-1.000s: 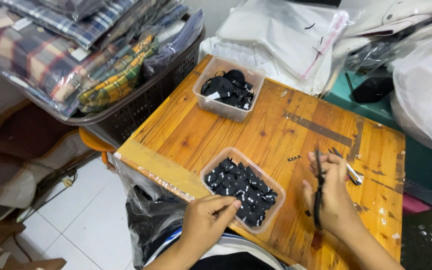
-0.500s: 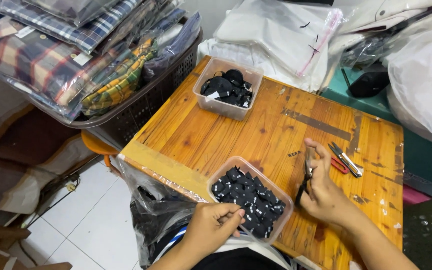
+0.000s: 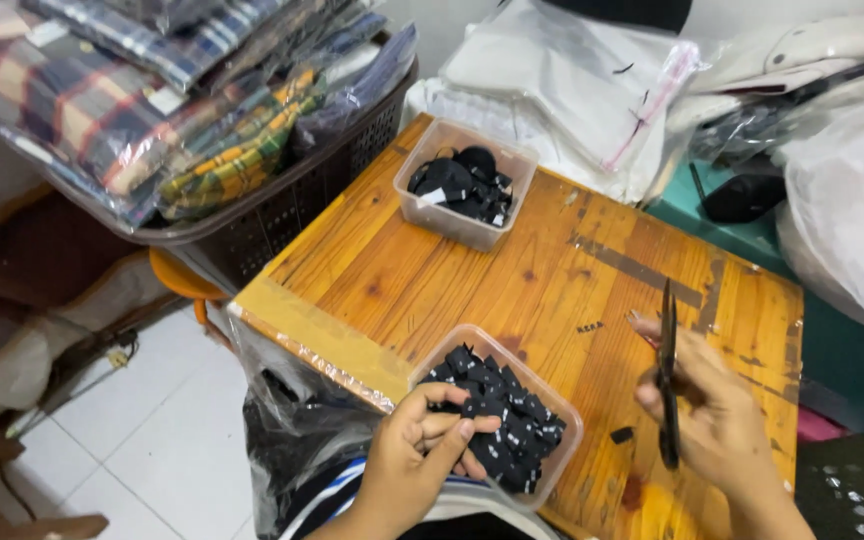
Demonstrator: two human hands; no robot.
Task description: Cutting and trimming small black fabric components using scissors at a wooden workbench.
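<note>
My left hand [image 3: 422, 455] reaches into a clear plastic tub [image 3: 565, 456] at the near table edge, fingers pinched on one of the several small black fabric pieces [image 3: 512, 425] filling it. My right hand [image 3: 712, 420] hovers over the wooden table [image 3: 512, 270] to the right of that tub and grips a long thin black strip [image 3: 667, 370] held upright. A loose black piece [image 3: 622, 435] lies on the table between tub and right hand.
A second clear tub [image 3: 467, 195] with black items stands at the table's far side. A dark basket [image 3: 282, 200] of bagged plaid cloth [image 3: 142, 100] sits at the left. White plastic bags [image 3: 592, 90] pile behind; a black bag [image 3: 302, 440] hangs below the table edge.
My right hand has lifted the black strip upright and shifted right, away from the tub. My left hand has moved into the near tub and closed on a black piece.
</note>
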